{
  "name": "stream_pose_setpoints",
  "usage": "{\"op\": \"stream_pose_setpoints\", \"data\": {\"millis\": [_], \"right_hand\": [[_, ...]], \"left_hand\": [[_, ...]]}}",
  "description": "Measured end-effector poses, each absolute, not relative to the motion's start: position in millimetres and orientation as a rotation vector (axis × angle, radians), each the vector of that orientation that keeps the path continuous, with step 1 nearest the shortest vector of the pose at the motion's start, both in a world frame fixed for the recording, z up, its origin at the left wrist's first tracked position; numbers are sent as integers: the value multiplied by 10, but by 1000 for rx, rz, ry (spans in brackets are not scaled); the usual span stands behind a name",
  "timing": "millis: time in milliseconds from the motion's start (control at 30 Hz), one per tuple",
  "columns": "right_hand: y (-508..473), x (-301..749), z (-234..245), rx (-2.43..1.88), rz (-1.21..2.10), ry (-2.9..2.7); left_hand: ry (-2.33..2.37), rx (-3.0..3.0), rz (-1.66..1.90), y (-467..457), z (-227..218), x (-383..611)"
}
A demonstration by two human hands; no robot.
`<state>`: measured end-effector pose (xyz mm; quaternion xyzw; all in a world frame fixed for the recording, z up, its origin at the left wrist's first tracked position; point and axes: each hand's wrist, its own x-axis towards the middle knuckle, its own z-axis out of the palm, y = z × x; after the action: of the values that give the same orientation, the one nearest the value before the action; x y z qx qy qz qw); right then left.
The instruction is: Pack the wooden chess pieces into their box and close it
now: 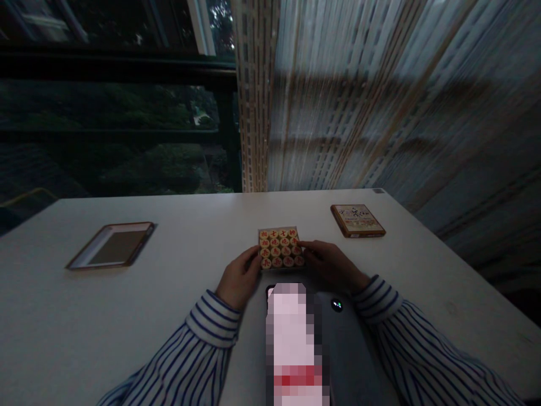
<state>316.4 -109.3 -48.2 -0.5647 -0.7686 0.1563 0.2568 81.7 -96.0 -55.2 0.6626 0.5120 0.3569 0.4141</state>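
Note:
A shallow square box of xiangqi (Chinese chess) pieces (282, 248) lies on the white table in front of me. Round wooden pieces with red characters fill it in rows. My left hand (239, 277) grips the box's left side near its lower corner, fingers closed along the edge. On the opposite side my right hand (332, 264) holds the right edge, its index finger reaching onto the rim by the upper pieces. The undersides of both hands are hidden.
An open brown-rimmed box lid (113, 245) lies to the left on the white table (198, 225). A printed flat box (358, 220) sits at the back right. A phone with a blurred screen (291, 338) and a dark grey device (350, 349) are nearest me. Beyond hangs a string curtain (338, 113).

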Motion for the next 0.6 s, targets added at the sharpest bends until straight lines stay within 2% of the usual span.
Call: {"op": "stream_pose_setpoints", "data": {"millis": [600], "right_hand": [[-1143,3128,-401,-1575,519,-2023]], "left_hand": [[1298,1657,908,-965,-528,822]]}}
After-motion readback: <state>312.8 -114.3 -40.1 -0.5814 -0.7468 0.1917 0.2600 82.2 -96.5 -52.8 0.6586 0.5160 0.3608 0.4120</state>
